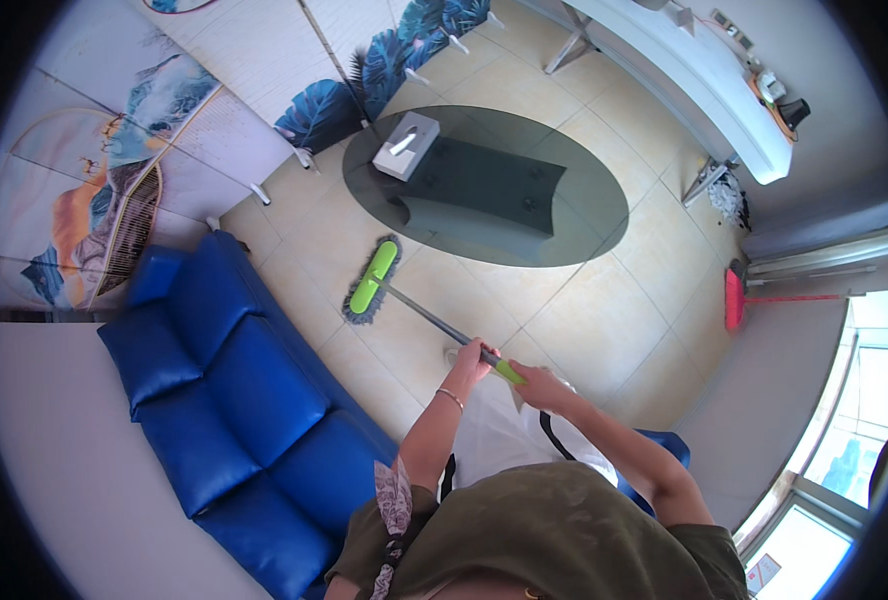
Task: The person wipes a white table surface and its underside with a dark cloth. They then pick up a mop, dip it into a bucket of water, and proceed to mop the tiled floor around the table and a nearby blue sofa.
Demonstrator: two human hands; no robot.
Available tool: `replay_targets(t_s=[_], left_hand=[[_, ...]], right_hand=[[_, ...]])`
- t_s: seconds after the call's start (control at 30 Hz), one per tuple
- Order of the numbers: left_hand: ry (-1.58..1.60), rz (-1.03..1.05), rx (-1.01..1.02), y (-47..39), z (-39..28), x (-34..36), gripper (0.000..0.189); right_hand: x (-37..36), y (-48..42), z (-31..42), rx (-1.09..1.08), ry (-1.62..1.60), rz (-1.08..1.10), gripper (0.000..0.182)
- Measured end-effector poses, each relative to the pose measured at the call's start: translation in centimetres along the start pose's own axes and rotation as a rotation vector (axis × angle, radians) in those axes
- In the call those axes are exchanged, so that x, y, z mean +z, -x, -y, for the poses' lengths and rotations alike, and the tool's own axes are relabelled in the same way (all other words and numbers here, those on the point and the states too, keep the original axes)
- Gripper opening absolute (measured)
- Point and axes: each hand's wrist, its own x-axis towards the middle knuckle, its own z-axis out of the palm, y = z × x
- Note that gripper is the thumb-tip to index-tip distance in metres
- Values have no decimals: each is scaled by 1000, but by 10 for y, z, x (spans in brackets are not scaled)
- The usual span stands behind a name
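Note:
A flat mop with a green head and grey fringe [373, 280] lies on the beige tiled floor [594, 315], between the blue sofa and the oval glass table. Its grey pole runs down towards my body and ends in a green grip. My left hand [475, 360] is closed around the pole just ahead of that grip, and a bracelet circles the wrist. Farther back, my right hand [540, 385] holds the green end of the handle.
The blue leather sofa [264, 382] stands at left. A dark oval glass coffee table [579, 217] carries a tissue box [406, 146]. Folding screens [188, 127] rise at upper left, a white desk [684, 75] at upper right. A red broom [734, 298] is by the right wall.

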Motion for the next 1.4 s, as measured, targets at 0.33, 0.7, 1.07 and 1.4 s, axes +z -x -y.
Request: replay_targets(t_s=[0.33,0.7,1.07,1.4], left_hand=[[-473,-62,-149,-26,303,84,18],[-439,287,-434,55,472,120,21],[58,266,-420,119,349,116,3],[128,13,-42,78,28,-33,3]], right_hand=[[-83,212,-194,217,-4,-194,52],[-120,398,-221,406,-17,-351,60],[-147,363,-128,60,-66,-164,56],[3,128,54,-181,-116,-111,49]])
